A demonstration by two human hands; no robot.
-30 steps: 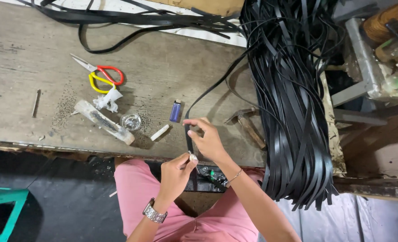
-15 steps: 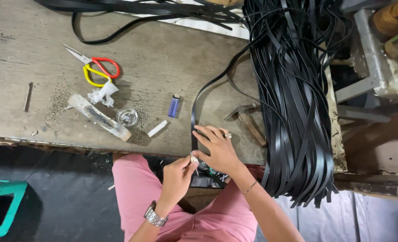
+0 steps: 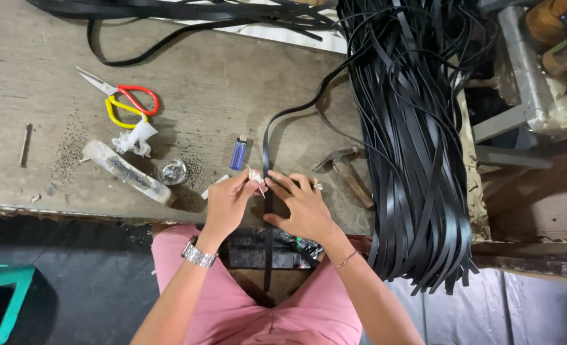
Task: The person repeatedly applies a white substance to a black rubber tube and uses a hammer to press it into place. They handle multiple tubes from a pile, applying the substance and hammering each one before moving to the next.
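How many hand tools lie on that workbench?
2 that I can make out: scissors at the upper left, and a hammer beside the right hand. The strap pile may hide more.

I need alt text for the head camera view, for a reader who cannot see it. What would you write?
Seen from above, a person's right hand presses a flat black strap onto a worn wooden workbench while the left hand holds a small white object against it. Red-and-yellow-handled scissors, a small blue lighter and a hammer lie nearby, beside a large bundle of black straps.
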